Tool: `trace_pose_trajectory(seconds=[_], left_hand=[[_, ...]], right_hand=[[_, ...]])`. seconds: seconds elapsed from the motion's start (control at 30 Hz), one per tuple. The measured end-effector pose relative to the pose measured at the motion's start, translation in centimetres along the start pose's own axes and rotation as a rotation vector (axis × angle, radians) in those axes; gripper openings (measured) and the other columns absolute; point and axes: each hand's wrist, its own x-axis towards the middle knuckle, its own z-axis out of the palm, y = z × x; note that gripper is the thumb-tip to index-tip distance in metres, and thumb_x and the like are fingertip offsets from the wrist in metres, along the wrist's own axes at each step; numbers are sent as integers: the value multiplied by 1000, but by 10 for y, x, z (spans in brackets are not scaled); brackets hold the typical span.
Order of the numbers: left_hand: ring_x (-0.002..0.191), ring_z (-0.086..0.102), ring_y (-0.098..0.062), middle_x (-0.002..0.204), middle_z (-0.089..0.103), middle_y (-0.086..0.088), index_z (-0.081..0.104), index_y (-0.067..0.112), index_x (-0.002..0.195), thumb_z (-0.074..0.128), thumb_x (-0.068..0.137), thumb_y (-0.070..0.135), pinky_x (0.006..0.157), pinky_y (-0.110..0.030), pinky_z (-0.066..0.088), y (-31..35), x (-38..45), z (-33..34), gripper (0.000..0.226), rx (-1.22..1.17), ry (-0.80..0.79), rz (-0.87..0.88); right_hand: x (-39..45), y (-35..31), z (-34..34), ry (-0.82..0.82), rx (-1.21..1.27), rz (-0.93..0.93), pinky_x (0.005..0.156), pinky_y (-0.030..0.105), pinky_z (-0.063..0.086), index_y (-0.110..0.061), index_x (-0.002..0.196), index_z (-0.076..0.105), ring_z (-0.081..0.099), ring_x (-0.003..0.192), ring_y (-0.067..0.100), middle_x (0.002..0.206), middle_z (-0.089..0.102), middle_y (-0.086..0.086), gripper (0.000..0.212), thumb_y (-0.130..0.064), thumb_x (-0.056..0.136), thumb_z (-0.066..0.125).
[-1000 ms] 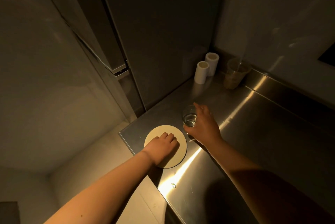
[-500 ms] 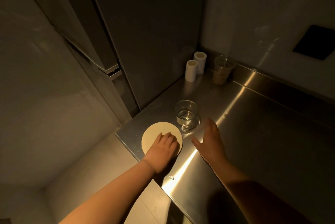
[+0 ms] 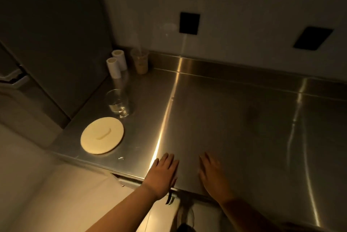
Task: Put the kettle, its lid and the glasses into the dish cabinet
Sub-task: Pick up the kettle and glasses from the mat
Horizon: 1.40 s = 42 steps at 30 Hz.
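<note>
Head view: we find both hands over the near edge of a steel surface (image 3: 234,119), palms down and side by side, well apart from every item on it. The left hand (image 3: 163,175) lies with fingers straight and together, grasping nothing. The right hand (image 3: 213,173) is likewise flat, fingers extended, grasping nothing. Whether either palm presses on the metal or hovers just above it, we cannot tell.

The lid (image 3: 102,135), a pale round disc with a short raised bar at its middle, lies flat near the left front corner of the surface, to the left of the left hand. Just behind it stands one glass (image 3: 118,103), upright, clear, with a little liquid in the bottom; it is near the lid, not touching it. We see no kettle in this view.

At the back left corner, against the wall (image 3: 244,6), stand two white rolls (image 3: 116,62), upright and touching each other. Just to their right stands a plastic cup (image 3: 140,61), holding a brownish liquid. Two dark rectangular plates (image 3: 189,23) are set into the wall above the surface. A tall dark cabinet panel (image 3: 56,34) borders the surface on the left. Lighting is dim and yellow, with a bright streak of reflection running across the metal toward the left hand.
</note>
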Motion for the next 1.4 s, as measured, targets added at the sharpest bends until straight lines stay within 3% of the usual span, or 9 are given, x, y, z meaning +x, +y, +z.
trace_pose_trajectory(seconds=[0.2,0.3,0.37,0.5,0.6,0.67,0.73,1.0,1.4], left_hand=[[145,2,-28,159,6,-8,10,20,151,28,101,38,117,-44,11,77,15,3,56,42,-64,102],[145,3,-28,158,6,-9,10,20,151,30,101,39,116,-44,13,113,29,6,57,62,-90,139],[145,5,-28,158,7,-9,11,20,150,31,101,39,115,-44,14,137,39,9,57,81,-90,142],[145,2,-29,158,6,-10,9,20,150,30,100,38,115,-47,13,191,63,14,57,103,-107,138],[145,2,-29,158,5,-10,8,19,150,29,101,38,114,-47,13,242,84,15,57,128,-109,156],[145,1,-29,158,4,-10,8,20,150,28,101,38,114,-48,12,280,98,15,57,128,-121,167],[145,0,-29,159,3,-9,7,20,151,27,101,37,115,-49,11,320,113,16,57,126,-133,177],[146,0,-29,159,1,-9,6,14,151,25,102,33,114,-49,11,469,173,26,56,142,-133,189],[146,0,-24,159,2,-6,7,16,151,24,101,33,116,-46,5,648,286,30,56,150,-125,451]], right_hand=[[-63,69,-28,16,-96,109,108,37,29,-17,142,35,33,134,26,149,32,9,54,-26,92,52],[-85,109,-46,93,-110,142,77,44,54,-3,108,67,65,98,34,112,65,20,59,-10,53,88],[-96,135,-56,106,-107,151,68,45,56,0,99,70,68,88,37,101,68,22,58,-6,45,91],[-110,186,-74,131,21,176,93,47,47,2,121,58,53,116,40,127,54,26,46,-8,78,72],[-120,228,-89,142,-19,134,91,42,48,-2,121,58,54,116,37,127,54,24,52,-14,75,77],[-127,259,-96,72,-24,126,109,33,27,-11,141,35,26,138,26,149,29,14,52,-26,94,51],[-136,299,-100,42,0,134,113,31,17,-15,146,23,13,142,20,155,16,7,53,-32,98,39],[-180,443,-137,49,-50,196,110,32,25,-16,142,33,23,138,20,150,29,5,48,-32,97,39],[-215,598,-174,22,-73,317,114,40,20,-20,144,26,22,138,25,151,25,7,55,-36,94,43]])
